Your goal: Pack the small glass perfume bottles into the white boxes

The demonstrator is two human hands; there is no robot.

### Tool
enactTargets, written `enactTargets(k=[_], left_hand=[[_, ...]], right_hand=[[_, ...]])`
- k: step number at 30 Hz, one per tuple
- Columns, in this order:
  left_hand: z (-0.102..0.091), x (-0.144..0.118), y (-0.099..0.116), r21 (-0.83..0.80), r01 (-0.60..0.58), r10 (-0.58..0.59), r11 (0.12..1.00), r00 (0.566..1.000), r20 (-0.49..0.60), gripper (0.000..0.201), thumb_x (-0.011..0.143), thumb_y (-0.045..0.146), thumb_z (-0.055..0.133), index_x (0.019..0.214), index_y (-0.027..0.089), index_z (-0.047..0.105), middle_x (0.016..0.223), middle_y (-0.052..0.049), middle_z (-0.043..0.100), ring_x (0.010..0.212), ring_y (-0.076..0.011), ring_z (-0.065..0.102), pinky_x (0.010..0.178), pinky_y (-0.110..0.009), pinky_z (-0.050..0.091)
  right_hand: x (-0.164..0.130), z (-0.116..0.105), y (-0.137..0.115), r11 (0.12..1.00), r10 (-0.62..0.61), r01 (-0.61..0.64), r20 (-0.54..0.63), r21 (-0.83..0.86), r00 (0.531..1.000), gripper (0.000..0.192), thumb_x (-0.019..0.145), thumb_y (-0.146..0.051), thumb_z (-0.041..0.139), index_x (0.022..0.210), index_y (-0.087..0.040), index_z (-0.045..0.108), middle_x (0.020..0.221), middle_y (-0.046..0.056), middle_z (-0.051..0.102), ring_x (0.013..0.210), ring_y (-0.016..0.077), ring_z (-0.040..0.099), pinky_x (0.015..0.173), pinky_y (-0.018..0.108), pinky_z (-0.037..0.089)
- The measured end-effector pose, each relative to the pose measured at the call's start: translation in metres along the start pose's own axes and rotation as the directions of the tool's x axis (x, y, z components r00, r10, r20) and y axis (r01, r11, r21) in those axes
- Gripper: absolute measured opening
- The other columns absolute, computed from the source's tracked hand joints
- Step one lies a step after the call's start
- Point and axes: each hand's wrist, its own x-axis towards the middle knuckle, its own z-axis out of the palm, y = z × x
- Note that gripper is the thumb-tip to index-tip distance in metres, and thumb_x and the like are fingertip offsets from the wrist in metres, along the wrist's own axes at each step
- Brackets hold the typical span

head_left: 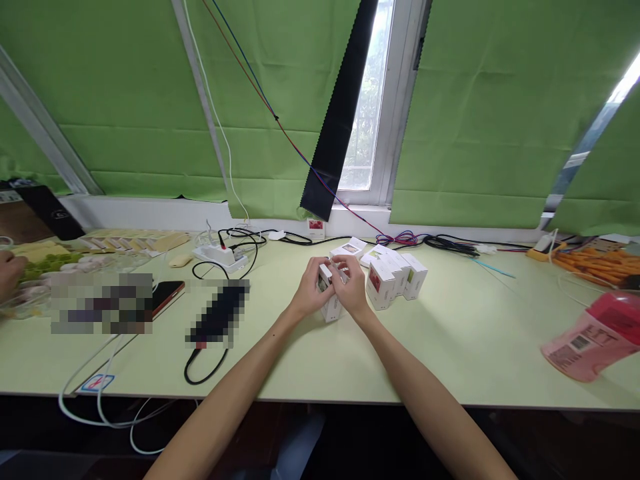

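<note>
Both hands grip one small white carton (pixel 331 301) standing on the pale green bench (pixel 450 347): left hand (pixel 313 293) and right hand (pixel 353 288) clasp its sides, near a cluster of similar cartons (pixel 395 275).

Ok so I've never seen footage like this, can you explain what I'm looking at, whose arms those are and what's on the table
There is no machine here. The single picture comes from a camera worn on a person's head, looking forward and down, so the two bare arms reaching in from the bottom edge are that person's own. The left hand and right hand meet over a pale green table and together hold one small white box, which stands on the table. Just to the right of it stands a cluster of similar white boxes. Further left lie a white power strip with black cables, a phone and some blurred-out items. A pink bottle lies on its side at the far right. At the left edge, another person's hand shows. Green blinds cover the window behind.
</note>
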Motion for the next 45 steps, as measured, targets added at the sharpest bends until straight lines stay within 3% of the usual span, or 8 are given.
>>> enactTargets(k=[34,40,45], left_hand=[[0.0010,-0.0001,-0.0012,0.049,-0.011,0.013,0.999,0.999,-0.030,0.035,0.087,0.035,0.066,0.116,0.024,0.050,0.111,-0.005,0.057,0.096,-0.0197,0.059,0.080,-0.034,0.051],[0.0016,-0.0006,-0.0011,0.060,0.007,-0.004,0.998,0.999,-0.051,0.035,0.088,0.036,0.066,0.116,0.024,0.048,0.111,-0.005,0.058,0.090,-0.0180,0.058,0.078,-0.034,0.051],[0.0019,-0.0008,-0.0021,0.106,0.002,0.006,0.994,0.997,-0.078,0.036,0.086,0.035,0.068,0.115,0.025,0.049,0.111,-0.005,0.058,0.090,-0.0181,0.058,0.077,-0.033,0.049]], right_hand=[[0.0003,-0.0004,0.0009,1.000,-0.002,0.002,-0.003,-0.010,1.000,0.016,0.091,-0.032,0.059,0.100,-0.021,0.065,0.103,0.007,0.068,0.088,0.0196,0.063,0.080,0.035,0.054],[-0.0003,-0.0009,0.0009,0.999,-0.043,0.041,-0.047,-0.036,0.998,0.017,0.095,-0.029,0.054,0.099,-0.020,0.068,0.101,0.009,0.069,0.097,0.0216,0.065,0.085,0.037,0.053],[-0.0080,0.0029,0.0036,0.999,-0.037,0.032,-0.118,-0.040,0.992,0.022,0.100,-0.031,0.046,0.109,-0.020,0.064,0.109,0.010,0.067,0.105,0.0220,0.063,0.091,0.038,0.052]])
